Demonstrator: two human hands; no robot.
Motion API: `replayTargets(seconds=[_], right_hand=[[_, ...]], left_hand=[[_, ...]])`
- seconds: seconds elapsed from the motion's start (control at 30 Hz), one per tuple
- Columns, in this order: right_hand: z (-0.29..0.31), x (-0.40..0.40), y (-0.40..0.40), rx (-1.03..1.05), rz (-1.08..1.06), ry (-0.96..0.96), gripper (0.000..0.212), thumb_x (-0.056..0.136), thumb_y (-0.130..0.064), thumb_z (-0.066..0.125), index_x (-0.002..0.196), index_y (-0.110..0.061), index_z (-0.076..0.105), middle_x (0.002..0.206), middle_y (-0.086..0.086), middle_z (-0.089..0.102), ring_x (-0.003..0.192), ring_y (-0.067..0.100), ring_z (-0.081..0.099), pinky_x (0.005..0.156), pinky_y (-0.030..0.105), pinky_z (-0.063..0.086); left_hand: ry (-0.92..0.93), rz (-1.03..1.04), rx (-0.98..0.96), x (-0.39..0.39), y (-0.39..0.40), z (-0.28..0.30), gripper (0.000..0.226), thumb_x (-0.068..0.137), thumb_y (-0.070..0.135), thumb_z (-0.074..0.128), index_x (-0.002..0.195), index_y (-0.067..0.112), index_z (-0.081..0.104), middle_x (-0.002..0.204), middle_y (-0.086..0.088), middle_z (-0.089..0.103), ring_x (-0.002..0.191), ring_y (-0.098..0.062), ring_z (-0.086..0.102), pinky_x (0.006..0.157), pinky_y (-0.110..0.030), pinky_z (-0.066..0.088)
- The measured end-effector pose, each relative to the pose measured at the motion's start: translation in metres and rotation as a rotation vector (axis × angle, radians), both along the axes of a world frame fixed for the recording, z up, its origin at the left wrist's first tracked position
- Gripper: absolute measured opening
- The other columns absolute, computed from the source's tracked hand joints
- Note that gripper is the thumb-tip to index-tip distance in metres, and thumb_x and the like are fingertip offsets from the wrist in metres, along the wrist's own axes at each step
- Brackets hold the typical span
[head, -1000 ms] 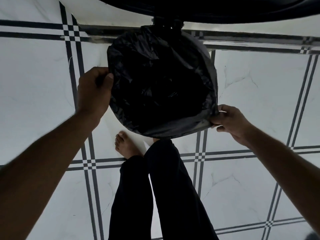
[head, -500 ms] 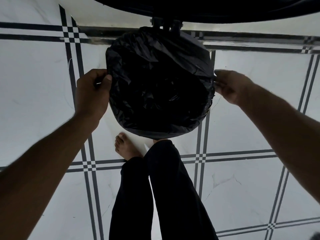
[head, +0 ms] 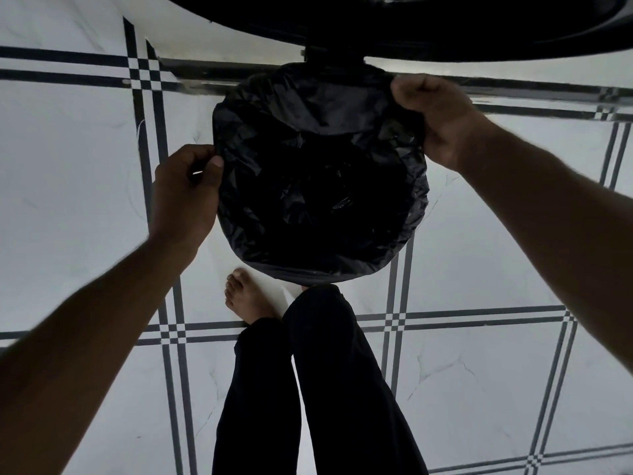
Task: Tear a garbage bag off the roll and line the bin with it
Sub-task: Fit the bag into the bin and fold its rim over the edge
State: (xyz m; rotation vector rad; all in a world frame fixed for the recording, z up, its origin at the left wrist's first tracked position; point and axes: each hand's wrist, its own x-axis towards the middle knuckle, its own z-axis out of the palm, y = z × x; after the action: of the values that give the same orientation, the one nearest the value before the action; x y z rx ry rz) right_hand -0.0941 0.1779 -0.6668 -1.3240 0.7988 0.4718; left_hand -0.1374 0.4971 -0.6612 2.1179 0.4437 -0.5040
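A black garbage bag (head: 318, 186) is spread over a round bin on the floor, its plastic folded outward over the rim so the bin itself is hidden. My left hand (head: 186, 197) pinches the bag's edge at the left side of the rim. My right hand (head: 435, 118) grips the bag's edge at the far right of the rim, fingers closed on the plastic. The bag's inside is dark and crumpled.
The white tiled floor (head: 68, 200) with dark grid lines surrounds the bin. My legs in dark trousers (head: 308, 389) and a bare foot (head: 246, 299) stand just in front of it. A large dark object (head: 394, 22) hangs across the top, above a metal strip.
My right hand moved from the near right of the rim to the far right, drawing the bag's edge along. My left hand stayed at the left side.
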Motion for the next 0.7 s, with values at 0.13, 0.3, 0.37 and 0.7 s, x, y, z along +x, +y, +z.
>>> replayTargets(seconds=[0.13,0.3,0.37,0.7], right_hand=[[-0.009,0.009,-0.003,-0.192,-0.055,0.108,0.013,0.087,-0.013,0.074,0.075,-0.013,0.068,0.071,0.004,0.071,0.063,0.015,0.07,0.067,0.031,0.06],[-0.028,0.036,0.012,-0.419,-0.043,0.148,0.019,0.084,-0.031,0.078,0.075,-0.016,0.07,0.073,-0.001,0.072,0.067,0.013,0.069,0.066,0.027,0.059],[-0.03,0.039,0.012,-0.51,-0.017,0.186,0.021,0.084,-0.036,0.073,0.078,-0.017,0.069,0.079,-0.004,0.071,0.074,0.011,0.068,0.07,0.026,0.058],[0.019,-0.078,0.114,-0.97,0.255,-0.376,0.021,0.08,-0.009,0.048,0.086,-0.012,0.068,0.092,0.005,0.066,0.087,0.022,0.062,0.081,0.033,0.048]], left_hand=[[-0.003,-0.008,-0.032,0.002,0.002,-0.004,0.021,0.099,0.018,0.054,0.113,0.015,0.069,0.099,0.01,0.068,0.085,0.01,0.06,0.072,0.002,0.043],[0.06,0.098,-0.139,0.006,0.001,-0.01,0.016,0.098,0.028,0.055,0.083,0.023,0.061,0.076,0.013,0.06,0.069,0.001,0.055,0.07,-0.014,0.045],[0.134,0.186,-0.23,0.009,0.001,-0.013,0.023,0.092,0.04,0.054,0.078,0.022,0.055,0.077,0.005,0.055,0.076,-0.01,0.053,0.075,-0.027,0.044],[0.334,0.28,-0.409,0.02,0.006,-0.01,0.075,0.099,0.067,0.007,0.083,0.02,0.063,0.074,0.01,0.067,0.077,-0.008,0.064,0.078,-0.027,0.048]])
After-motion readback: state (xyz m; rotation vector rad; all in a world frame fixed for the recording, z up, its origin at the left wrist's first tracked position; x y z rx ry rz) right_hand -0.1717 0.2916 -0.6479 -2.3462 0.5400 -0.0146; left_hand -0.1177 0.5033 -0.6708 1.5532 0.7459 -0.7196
